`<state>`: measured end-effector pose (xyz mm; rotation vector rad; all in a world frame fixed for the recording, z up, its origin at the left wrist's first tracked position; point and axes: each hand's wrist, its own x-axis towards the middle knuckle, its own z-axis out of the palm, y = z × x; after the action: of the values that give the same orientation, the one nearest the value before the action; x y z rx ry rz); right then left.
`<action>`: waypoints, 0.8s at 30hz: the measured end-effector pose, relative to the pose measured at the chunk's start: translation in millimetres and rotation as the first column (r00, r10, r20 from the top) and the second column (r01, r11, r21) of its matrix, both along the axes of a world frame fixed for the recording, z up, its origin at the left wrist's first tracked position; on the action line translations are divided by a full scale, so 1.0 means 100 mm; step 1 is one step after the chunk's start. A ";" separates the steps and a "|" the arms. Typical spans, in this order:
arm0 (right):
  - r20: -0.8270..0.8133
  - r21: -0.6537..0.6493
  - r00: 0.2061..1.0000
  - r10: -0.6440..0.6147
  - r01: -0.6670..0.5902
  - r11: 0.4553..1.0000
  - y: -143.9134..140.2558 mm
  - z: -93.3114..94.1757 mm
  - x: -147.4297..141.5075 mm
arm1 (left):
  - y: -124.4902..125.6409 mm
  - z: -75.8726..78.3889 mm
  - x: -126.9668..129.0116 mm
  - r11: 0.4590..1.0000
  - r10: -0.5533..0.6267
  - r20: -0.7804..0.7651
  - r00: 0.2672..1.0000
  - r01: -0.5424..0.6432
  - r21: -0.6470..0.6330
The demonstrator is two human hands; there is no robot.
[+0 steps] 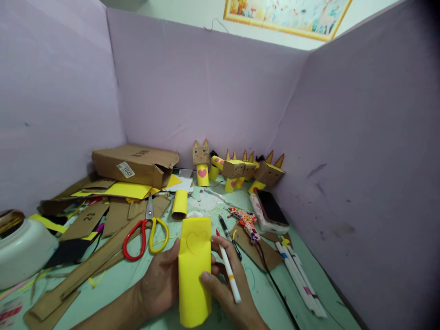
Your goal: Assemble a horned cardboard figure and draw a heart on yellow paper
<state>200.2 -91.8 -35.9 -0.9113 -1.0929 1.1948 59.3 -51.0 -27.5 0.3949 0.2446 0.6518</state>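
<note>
Light green tabletop (118,275), scribbled right of centre. Directly on it: rounded white container (29,252), left edge; cardboard strips (92,261), lower left; red-and-yellow scissors handles (135,240), left of centre; yellow tube (179,205), middle; cardboard-headed figures (202,175), beyond it; white markers (295,275), lower right.

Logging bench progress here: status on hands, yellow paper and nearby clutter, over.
Left hand holding yellow paper. Right hand holding white marker, touching paper. Heart outline near paper's far end. Scissors nearby, seemingly not obstructing.
</note>
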 end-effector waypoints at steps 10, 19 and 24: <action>0.031 -0.066 0.982 -0.187 0.188 0.980 0.10 -0.22 0.13 | 0.04 -0.05 -0.02 0.996 0.058 -0.026 0.998 -0.060 -0.072; 0.048 0.092 0.925 -0.377 0.372 0.924 0.09 -0.08 0.20 | 0.01 -0.11 0.01 0.993 -0.070 -0.123 0.990 0.058 -0.100; 0.059 0.180 0.860 -0.506 0.490 0.853 0.15 -0.02 0.31 | 0.00 -0.10 -0.01 0.995 -0.064 -0.156 0.986 0.050 -0.089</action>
<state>231.3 -77.1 -38.2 -1.0602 -0.9373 0.6243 58.2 -50.7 -37.4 0.3712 0.4100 0.5519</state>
